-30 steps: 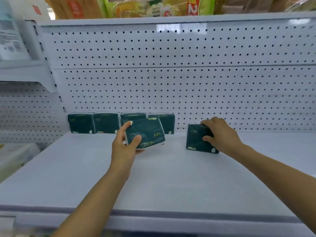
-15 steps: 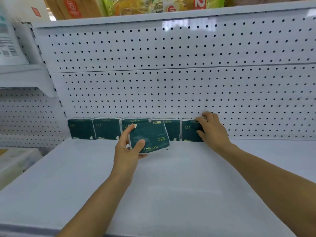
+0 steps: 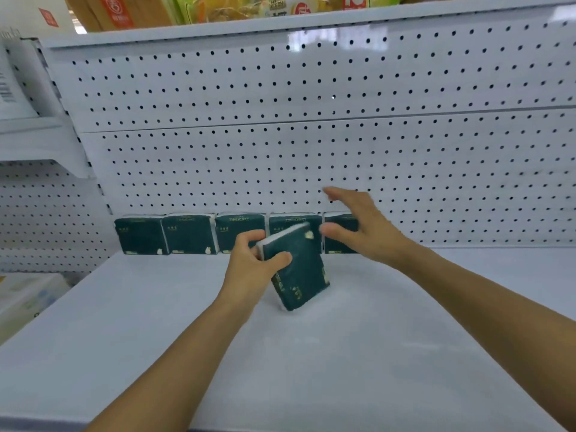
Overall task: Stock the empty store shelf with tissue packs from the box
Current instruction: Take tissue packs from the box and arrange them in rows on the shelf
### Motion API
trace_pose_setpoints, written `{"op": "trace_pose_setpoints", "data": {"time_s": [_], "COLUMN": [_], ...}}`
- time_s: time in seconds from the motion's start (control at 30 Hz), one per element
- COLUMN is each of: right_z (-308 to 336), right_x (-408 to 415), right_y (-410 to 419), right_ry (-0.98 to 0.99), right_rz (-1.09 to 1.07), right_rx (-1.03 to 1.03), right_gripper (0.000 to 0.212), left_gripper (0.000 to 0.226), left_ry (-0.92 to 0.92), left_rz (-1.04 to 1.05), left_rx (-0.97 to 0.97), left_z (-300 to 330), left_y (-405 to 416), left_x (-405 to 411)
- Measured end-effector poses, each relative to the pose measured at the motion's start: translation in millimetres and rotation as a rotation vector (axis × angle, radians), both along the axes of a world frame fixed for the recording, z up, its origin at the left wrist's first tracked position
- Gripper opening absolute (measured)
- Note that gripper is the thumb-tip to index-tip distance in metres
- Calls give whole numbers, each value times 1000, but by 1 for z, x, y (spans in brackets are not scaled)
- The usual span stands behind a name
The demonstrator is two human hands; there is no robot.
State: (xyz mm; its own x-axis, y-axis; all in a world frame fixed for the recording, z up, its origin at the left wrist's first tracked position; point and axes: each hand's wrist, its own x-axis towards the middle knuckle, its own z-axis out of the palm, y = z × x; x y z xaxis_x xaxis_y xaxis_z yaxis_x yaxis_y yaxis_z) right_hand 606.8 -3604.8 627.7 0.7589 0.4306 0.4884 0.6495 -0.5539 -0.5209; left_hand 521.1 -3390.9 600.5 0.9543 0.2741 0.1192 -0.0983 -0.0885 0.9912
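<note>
While my left hand (image 3: 252,263) grips a dark green tissue pack (image 3: 297,269) by its upper left corner, thumb across the front face and fingers curled behind, the pack stands tilted on one lower corner on the white shelf (image 3: 311,369), its top leaning left toward my palm. It sits a little in front of the row of packs (image 3: 190,233) lined up along the pegboard back wall (image 3: 280,157). I count five packs in that row, upright and side by side with their edges touching (the rightmost pack (image 3: 338,229) is partly covered by my other hand). My right hand (image 3: 361,226) is open above and just right of the tilted pack, fingers straight and spread, thumb pointing left toward the pack's top corner; motion blur keeps me from telling whether it touches anything. Both of my forearms reach in from the lower edge of the view. On the upper shelf (image 3: 311,20) I see orange and yellow packaged goods (image 3: 218,7), cut off by the frame. To the left, a neighbouring shelf unit (image 3: 37,145) carries a paper label.
</note>
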Motion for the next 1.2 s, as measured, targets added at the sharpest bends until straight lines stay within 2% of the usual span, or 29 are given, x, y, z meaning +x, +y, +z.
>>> {"op": "trace_pose_setpoints", "data": {"time_s": [0.07, 0.13, 0.23, 0.33, 0.4, 0.5, 0.57, 0.67, 0.73, 0.83, 0.93, 1.03, 1.1, 1.2], "right_z": [17, 24, 23, 9, -1, -13, -18, -21, -27, -39, -48, -53, -55, -56], "right_x": [-16, -22, -29, -32, -33, -36, -36, -34, -30, -21, -3, 17, 29, 45], "right_y": [4, -2, -22, -47, -61, -80, -91, -108, -124, -152, -172, -177, -175, -169], "right_ry": [181, 221, 340, 443, 518, 551, 510, 429, 417, 409, 406, 387, 369, 342], "right_rz": [149, 188, 155, 89, 53, 37, 43, -48, -88, -182, -314, -388, -412, -425], "right_rx": [-65, -80, 166, 461, 567, 537, 445, 271, 228, 258, 382, 455, 466, 430], "right_gripper": [72, 58, 22, 17, 16, 25, 35, 26, 23, 20, 21, 20, 21, 22], "left_gripper": [52, 48, 47, 56, 53, 46, 46, 44, 38, 49, 73, 87, 92, 97], "left_ry": [-10, -74, -194, -224, -251, -239, -229, -256, -281, -328, -398, -408, -432, -524], "left_rz": [-82, -103, -114, -224, -236, -273, -314, -365, -399, -295, -73, -11, 25, 71], "left_rx": [64, 119, 171, 233, 308, 345, 345, 432, 508, 703, 1078, 1410, 1539, 1602], "left_z": [9, 15, 14, 3, -4, -8, -8, -8, -9, -11, -13, -24, -31, -36], "left_y": [-13, -28, -45, -55, -60, -68, -73, -81, -85, -86, -81, -77, -75, -75], "left_x": [4, 6, 9, 10, 14, 22, 28, 35, 40, 54, 82, 109, 123, 136]}}
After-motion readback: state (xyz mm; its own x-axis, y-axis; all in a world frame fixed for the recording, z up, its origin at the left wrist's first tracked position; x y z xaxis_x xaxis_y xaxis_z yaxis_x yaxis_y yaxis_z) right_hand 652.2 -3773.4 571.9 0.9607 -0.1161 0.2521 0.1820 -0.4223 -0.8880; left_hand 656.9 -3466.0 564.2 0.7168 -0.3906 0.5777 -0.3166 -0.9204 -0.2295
